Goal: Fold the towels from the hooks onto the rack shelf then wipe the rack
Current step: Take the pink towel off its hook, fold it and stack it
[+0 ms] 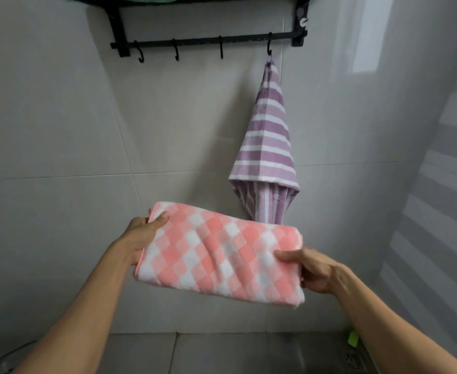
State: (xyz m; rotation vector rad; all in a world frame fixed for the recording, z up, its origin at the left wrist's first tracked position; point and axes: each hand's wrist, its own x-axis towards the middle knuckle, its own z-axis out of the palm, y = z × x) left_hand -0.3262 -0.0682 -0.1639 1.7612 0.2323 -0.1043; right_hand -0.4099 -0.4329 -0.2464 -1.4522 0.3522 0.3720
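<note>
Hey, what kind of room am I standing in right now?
Most likely a bathroom or washroom. The walls are large pale tiles, a black wall rack with hooks holds a purple striped towel, and a metal basin with a drain sits below.

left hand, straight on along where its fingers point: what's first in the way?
The left hand already grips the pink checked towel, so that comes first. Past it probably the purple striped towel on its hook, though depth is unclear.

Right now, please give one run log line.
left hand: holds pink checked towel | right hand: holds it | purple striped towel: on hook
</note>
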